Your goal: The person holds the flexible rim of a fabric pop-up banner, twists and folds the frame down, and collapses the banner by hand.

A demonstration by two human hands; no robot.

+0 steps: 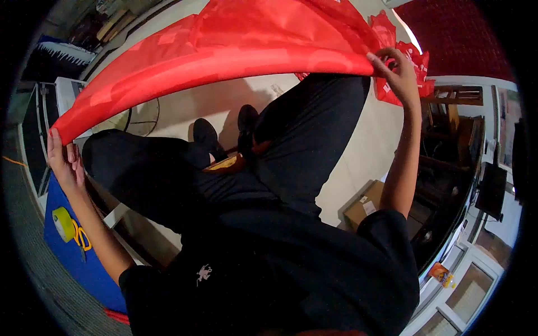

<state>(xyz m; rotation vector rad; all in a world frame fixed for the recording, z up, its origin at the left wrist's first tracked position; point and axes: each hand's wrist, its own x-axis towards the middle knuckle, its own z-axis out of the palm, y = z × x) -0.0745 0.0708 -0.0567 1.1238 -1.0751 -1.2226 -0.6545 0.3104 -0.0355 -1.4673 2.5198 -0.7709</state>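
Observation:
A wide red cloth (269, 28) stretches across the upper part of the view, with faint paler shapes showing on it. Its near edge forms a thick roll (224, 66) that curves from one side to the other above my knees. My left hand (66, 163) grips the left end of this roll, fingers against its underside. At the opposite end, my right hand (400, 74) pinches the roll between thumb and fingers. More crumpled red material (412, 64) with white markings lies beyond my right hand.
On a blue surface (61, 255) at my left lie a green-yellow tape roll (64, 224) and yellow-handled scissors (82, 238). A cardboard box (364, 204) stands on the floor at right. Dark wooden furniture (448, 145) is beside my right arm. My feet (206, 134) rest below the cloth.

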